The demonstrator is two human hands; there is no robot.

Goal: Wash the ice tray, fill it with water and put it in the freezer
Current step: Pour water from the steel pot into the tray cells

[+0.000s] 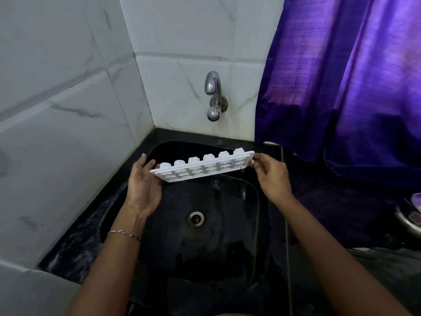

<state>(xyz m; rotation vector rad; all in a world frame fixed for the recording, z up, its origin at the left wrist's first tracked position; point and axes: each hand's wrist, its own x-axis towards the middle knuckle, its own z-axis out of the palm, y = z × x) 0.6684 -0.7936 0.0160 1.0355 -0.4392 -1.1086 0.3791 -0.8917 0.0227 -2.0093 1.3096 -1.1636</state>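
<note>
A white ice tray point(202, 167) with round cups hangs over the black sink point(209, 236), tilted so its open face turns toward me and its right end is higher. My left hand point(142, 185) supports the tray's left end, palm up, fingers spread against its edge. My right hand point(271, 173) pinches the right end between thumb and fingers. Water drips from the tray's right corner. A chrome tap point(213, 92) sticks out of the tiled wall above the sink; no water runs from it.
White marble-look tiles point(68, 99) cover the left and back walls. A purple curtain point(341, 76) hangs at the right over the black counter point(330, 213). A metal dish point(410, 220) sits at the far right edge. The drain point(196, 218) lies in the sink's middle.
</note>
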